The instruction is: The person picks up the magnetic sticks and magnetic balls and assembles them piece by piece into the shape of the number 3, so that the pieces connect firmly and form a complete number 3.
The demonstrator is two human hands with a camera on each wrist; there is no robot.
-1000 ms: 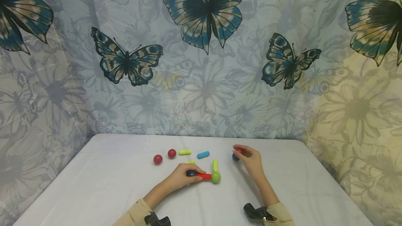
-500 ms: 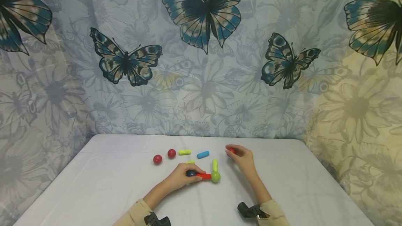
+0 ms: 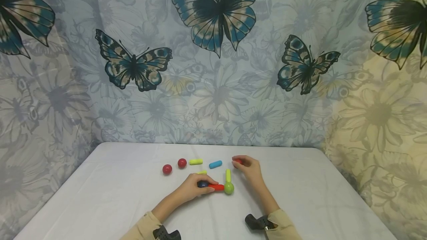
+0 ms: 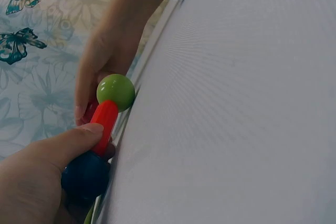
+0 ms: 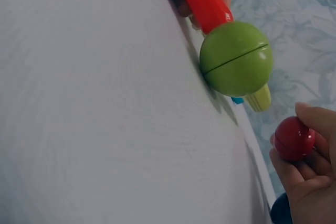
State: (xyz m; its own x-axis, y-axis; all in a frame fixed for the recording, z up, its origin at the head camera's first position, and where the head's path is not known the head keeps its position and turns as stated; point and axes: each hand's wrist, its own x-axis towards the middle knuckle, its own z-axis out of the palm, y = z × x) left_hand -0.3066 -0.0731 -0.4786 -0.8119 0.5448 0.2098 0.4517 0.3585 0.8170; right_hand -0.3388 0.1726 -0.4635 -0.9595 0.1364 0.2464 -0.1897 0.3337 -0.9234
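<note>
Right grip (image 5: pixel 317 184) pinching red ball (image 5: pixel 295 138), green ball (image 5: pixel 236 59) (seamed) — red rod (image 5: pixel 205 3) attached

Right hand (image 3: pixel 250 167) with red ball (image 5: pixel 294 139) farther left

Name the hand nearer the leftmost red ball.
Left. The left hand is to the right of the leftmost red ball; the right hand is farther right, past the blue stick.

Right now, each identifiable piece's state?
Red faceted stick: in left grip
Glossy navy ball: touching stick
Glossy green ball: touching stick
Lime ridged stick: touching green ball
Glossy red ball: in right grip
Two red balls: loose
Blue rod: loose
Rear lime stick: loose
Third lime piece: partly hidden
</note>
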